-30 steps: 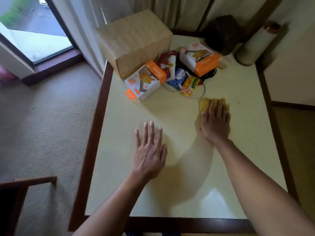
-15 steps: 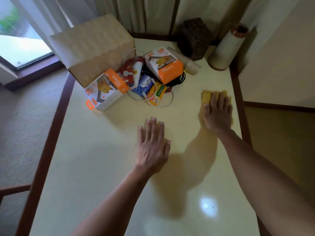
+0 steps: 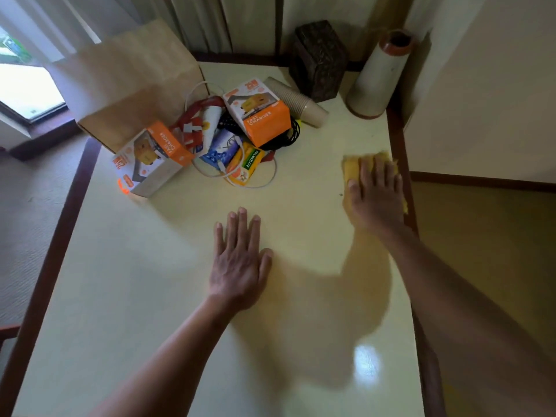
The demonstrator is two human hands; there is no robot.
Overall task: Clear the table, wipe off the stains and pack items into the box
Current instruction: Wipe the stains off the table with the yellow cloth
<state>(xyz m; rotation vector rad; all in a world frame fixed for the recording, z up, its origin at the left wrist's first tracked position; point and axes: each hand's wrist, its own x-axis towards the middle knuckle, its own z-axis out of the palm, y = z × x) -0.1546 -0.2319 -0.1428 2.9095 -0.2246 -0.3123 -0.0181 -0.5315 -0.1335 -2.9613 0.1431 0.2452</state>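
Observation:
My right hand [image 3: 376,197] presses flat on a yellow cloth [image 3: 351,168] near the right edge of the cream table [image 3: 150,281]. Resting flat on the table's middle, fingers straight, is my left hand [image 3: 239,263]. A brown cardboard box [image 3: 129,82] stands at the far left corner. In front of it lies a heap: two orange-and-white charger boxes [image 3: 152,158] [image 3: 258,114], a blue packet [image 3: 219,147], a yellow soap pack [image 3: 245,164], white and black cables [image 3: 288,136], and stacked paper cups [image 3: 298,102] on their side.
A dark carved box [image 3: 320,60] and a white cylinder with a brown rim [image 3: 380,75] stand at the table's far right corner. Curtains hang behind. A wall is close on the right, a window and carpet lie to the left.
My right hand has slid the yellow cloth to the right, toward the table's edge. My left hand has stayed flat in place. The view has swung to the right.

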